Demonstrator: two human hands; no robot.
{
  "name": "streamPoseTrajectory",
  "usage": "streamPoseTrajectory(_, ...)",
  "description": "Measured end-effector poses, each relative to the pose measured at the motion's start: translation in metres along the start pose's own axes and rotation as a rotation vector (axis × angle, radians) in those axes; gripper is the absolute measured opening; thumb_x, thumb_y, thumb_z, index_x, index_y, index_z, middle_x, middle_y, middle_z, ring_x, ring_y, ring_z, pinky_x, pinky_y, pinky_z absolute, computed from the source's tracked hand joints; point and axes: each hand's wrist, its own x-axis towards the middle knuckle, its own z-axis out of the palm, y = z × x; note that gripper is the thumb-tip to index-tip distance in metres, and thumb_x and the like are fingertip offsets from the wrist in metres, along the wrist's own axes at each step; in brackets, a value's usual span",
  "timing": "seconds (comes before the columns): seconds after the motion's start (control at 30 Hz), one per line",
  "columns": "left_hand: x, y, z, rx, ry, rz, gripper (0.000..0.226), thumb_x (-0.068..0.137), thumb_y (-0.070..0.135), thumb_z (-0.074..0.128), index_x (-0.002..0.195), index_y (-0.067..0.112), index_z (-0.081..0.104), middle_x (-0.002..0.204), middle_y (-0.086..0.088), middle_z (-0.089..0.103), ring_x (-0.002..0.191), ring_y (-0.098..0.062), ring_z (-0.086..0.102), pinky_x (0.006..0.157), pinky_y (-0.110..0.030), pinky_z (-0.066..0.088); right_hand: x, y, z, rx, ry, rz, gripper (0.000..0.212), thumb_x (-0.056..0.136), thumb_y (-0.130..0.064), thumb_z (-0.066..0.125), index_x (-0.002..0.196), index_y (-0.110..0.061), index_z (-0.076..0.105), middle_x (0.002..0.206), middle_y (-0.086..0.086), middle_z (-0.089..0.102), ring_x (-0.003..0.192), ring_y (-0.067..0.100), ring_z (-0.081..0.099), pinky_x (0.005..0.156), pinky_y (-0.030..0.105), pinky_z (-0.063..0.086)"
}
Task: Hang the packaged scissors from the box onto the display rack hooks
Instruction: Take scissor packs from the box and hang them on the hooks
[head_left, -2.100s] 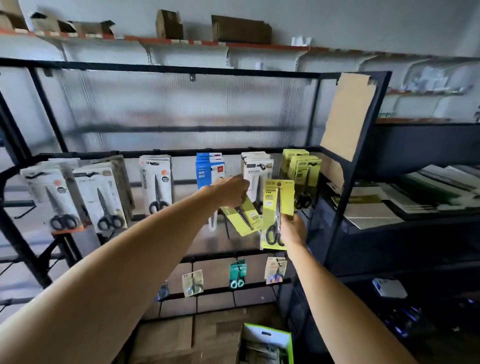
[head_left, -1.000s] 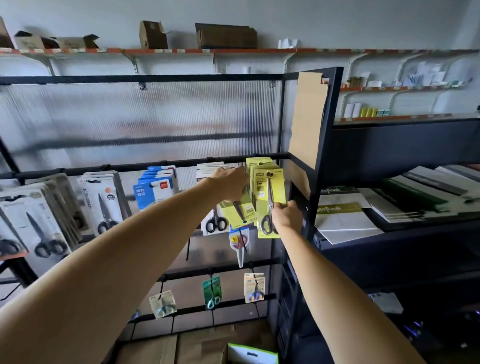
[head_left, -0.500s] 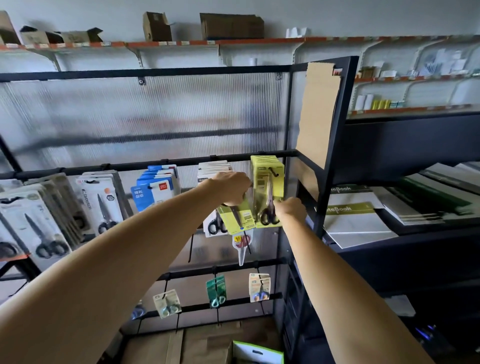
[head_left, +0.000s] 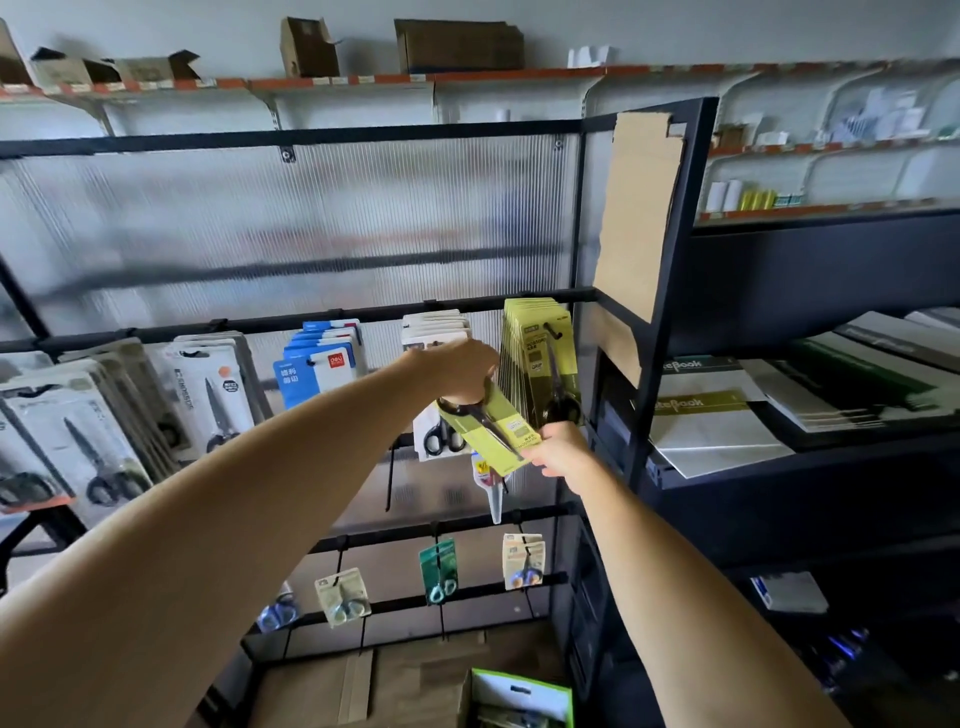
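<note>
A black rack with a ribbed clear back panel stood before the person, and many scissors packs hung from its bars. On the right of the upper bar a thick row of yellow packs hung from one hook. Just beside that row, lower and to the left, one more yellow pack was tilted in the air between both hands. The left hand gripped its upper end with curled fingers, over the scissor handles. The right hand pinched its lower end; I could not tell which fingers did it. A box with a green edge stood open on the floor, at the bottom
</note>
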Motion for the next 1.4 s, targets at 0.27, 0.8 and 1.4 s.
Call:
streamPoseTrajectory(0.27,-0.009,-0.005,0.012,-0.072,-0.089,0.05,0.035,0.091,0.01,0.053,0.126,0.012,0.055,0.12,-0.005,0.058,0.104,-0.023,0.059,0.082,-0.033,0.05,-0.033,-0.003,-0.04,0.481,0.231,-0.229,0.018,0.076,-0.017,0.082,0.069,-0.019,0.065,0.069,-0.003,0.066,0.065,0.014,0.058,0.059,0.026,0.044)
streamPoseTrajectory(0.8,-0.01,0.004,-0.003,-0.175,0.116,0.066,0.032,0.09,0.01,0.054,0.119,0.021,0.06,0.112,0.0,0.065,0.09,-0.019,0.064,0.061,-0.03,0.052,-0.041,-0.061,-0.057,0.469,0.527,-0.319,0.018,0.09,-0.008,0.059,0.108,-0.005,0.063,0.092,0.005,0.062,0.084,0.022,0.057,0.071,0.031,0.046)
streamPoseTrajectory(1.4,0.016,0.005,0.003,-0.264,0.076,0.002,0.031,0.09,0.01,0.051,0.119,0.017,0.061,0.114,-0.004,0.064,0.086,-0.019,0.062,0.068,-0.034,0.055,0.001,-0.061,-0.056,0.076,0.564,-0.223,0.039,0.095,-0.031,0.057,0.111,0.004,0.059,0.108,0.018,0.066,0.097,0.034,0.063,0.074,0.033,0.048)
